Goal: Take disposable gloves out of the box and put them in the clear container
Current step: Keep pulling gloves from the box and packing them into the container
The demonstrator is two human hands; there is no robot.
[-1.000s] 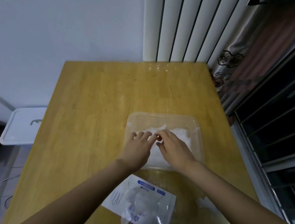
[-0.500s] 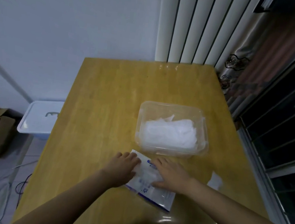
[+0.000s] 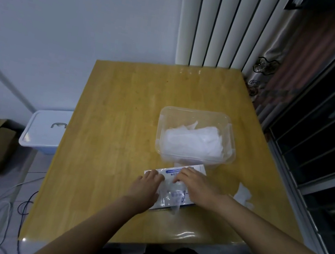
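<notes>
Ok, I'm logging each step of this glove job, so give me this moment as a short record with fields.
surface: wooden table
container: clear container on the table, white gloves inside
box: glove box lies flat between the container and the person
left hand: rests on the box
right hand: on the box, fingertips at its middle; grip unclear
stray: loose glove on the table, right of the box

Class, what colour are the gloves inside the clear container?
White gloves; the head view shows them best.
</notes>
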